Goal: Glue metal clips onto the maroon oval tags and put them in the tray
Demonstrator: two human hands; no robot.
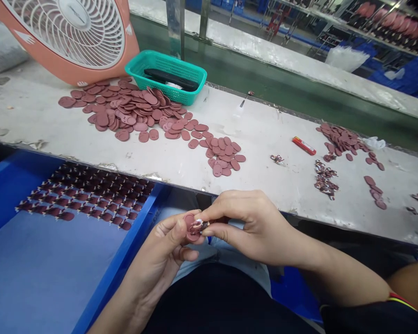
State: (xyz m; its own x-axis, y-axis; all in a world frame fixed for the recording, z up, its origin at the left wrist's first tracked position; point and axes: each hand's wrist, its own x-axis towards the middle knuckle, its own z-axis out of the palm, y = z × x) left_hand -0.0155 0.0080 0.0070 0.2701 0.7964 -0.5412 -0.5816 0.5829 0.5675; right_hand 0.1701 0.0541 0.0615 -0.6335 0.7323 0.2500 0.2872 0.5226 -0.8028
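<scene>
Between the thumb and fingers of my left hand (165,243) is a reddish-brown oval disc (190,227). My right hand (254,227) pinches a small figure-like piece (202,225) with white and dark parts against that disc. Whether the two parts are joined I cannot tell, as the fingertips cover some of them. Both hands are over my lap, just in front of the table edge. Beyond them on the table lies a small heap of the same discs (225,155). More of the small pieces (325,180) are clustered to the right.
A blue bin (101,278) at left holds rows of discs with small pieces attached (80,199). On the table (153,160) stand an orange fan (130,51) and a green basket (195,95) by a large disc pile (125,109). A red tube (303,145) lies at right.
</scene>
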